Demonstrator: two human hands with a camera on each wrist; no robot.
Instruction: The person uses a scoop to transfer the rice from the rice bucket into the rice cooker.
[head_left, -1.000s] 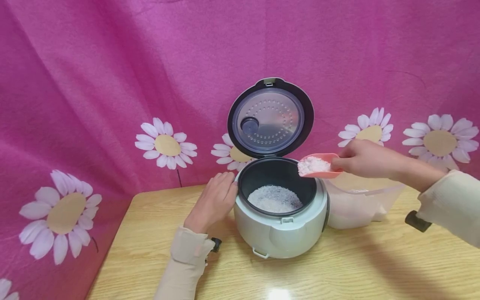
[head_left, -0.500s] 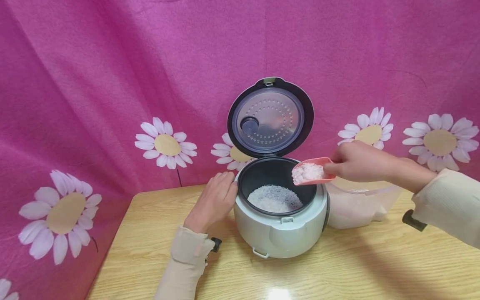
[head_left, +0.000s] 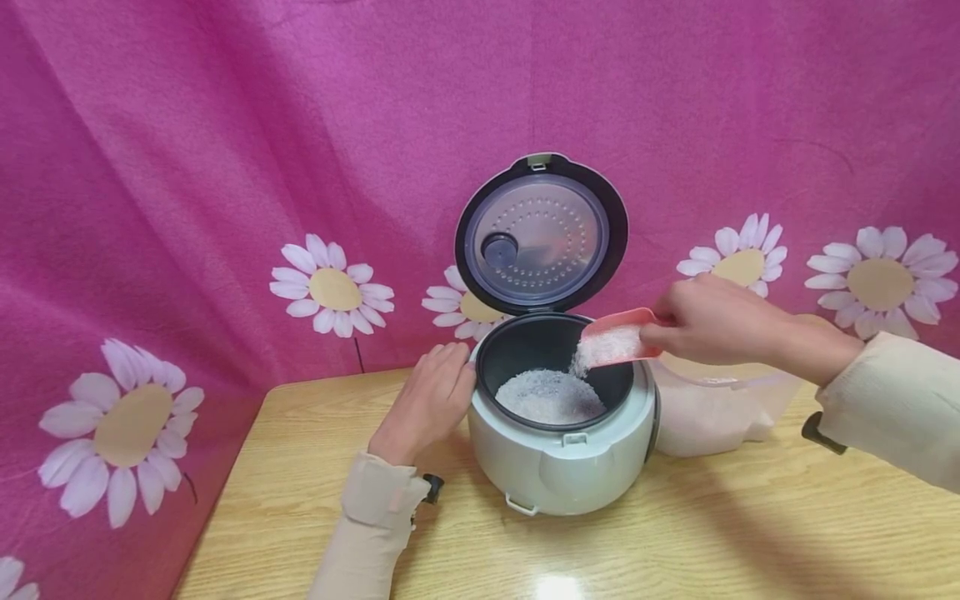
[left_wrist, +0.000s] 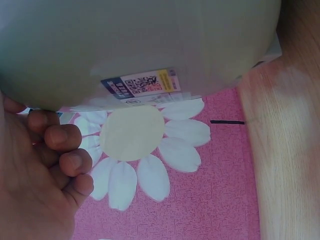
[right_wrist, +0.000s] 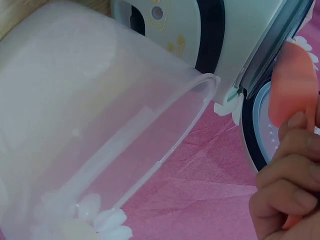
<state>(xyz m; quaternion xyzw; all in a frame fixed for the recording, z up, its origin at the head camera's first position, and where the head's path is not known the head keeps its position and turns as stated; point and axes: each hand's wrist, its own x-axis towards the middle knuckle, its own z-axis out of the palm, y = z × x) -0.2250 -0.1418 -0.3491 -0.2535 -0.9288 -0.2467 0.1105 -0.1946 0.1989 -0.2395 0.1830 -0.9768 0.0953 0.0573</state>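
A white rice cooker (head_left: 558,475) stands with its lid raised and rice (head_left: 551,396) in the dark inner pot (head_left: 517,346). My right hand (head_left: 723,321) grips a coral-pink scoop (head_left: 626,321) by its handle. The scoop tilts down over the pot's right rim, and rice (head_left: 581,362) is falling from its lip. In the right wrist view, the fingers curl round the scoop's handle, and the underside of the scoop shows. My left hand (head_left: 431,400) holds the cooker's upper left edge with curled fingers. In the left wrist view, the cooker's body hides part of that grip.
To the cooker's right stands a translucent container (head_left: 708,421), its wide mouth (right_wrist: 170,140) plain in the right wrist view. The cooker's raised lid (head_left: 540,237) is close to a pink flowered cloth (head_left: 375,150) behind the wooden table (head_left: 315,467).
The scoop has moved left and slightly down over the pot, tipping forward. Rice now slides from its lip. My left hand and the cooker stay in place.
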